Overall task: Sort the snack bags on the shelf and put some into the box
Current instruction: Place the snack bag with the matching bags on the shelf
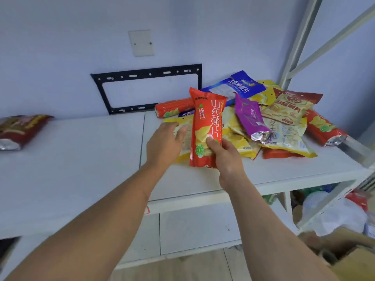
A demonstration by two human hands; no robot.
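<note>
I hold the red bag up in my right hand, thumb pinching its front. My left hand is spread flat on a yellow bag just beside it. I am picking and sorting. Next, I think, this bag goes down to the box, low on my right. Behind my hands the pile lies on the white shelf, by the pale wall.

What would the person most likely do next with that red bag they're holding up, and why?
Probably lower it toward the cardboard box at bottom right. The right hand already grips the red yam-crisp bag upright, lifted off the pile, while the left hand rests open on a yellow bag. It could instead join the dark red bag lying apart.
</note>
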